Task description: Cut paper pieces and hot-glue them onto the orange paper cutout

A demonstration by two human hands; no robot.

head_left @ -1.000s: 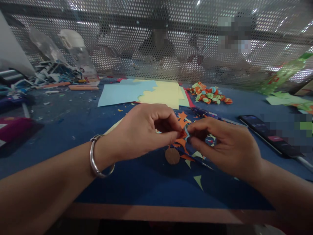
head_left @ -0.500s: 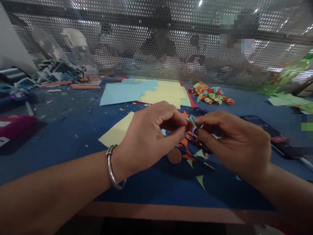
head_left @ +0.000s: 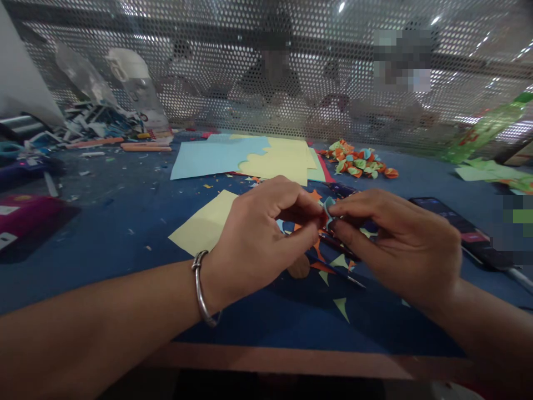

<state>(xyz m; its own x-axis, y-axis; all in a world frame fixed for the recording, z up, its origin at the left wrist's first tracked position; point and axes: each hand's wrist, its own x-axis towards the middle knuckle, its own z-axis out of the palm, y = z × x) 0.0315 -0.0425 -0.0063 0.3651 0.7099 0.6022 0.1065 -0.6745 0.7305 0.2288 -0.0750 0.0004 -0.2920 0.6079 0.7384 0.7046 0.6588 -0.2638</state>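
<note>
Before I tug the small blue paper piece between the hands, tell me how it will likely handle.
The blue paper piece will probably bend easily: it looks thin and curves where the right hand pinches it. It is likely very light, being so small. A hard tug might crease or tear it, since its edge looks unreinforced.

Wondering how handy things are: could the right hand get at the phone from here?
Probably yes: the phone lies just beside the right hand, with nothing visible between them, though that hand is busy pinching a small blue paper piece.
</note>
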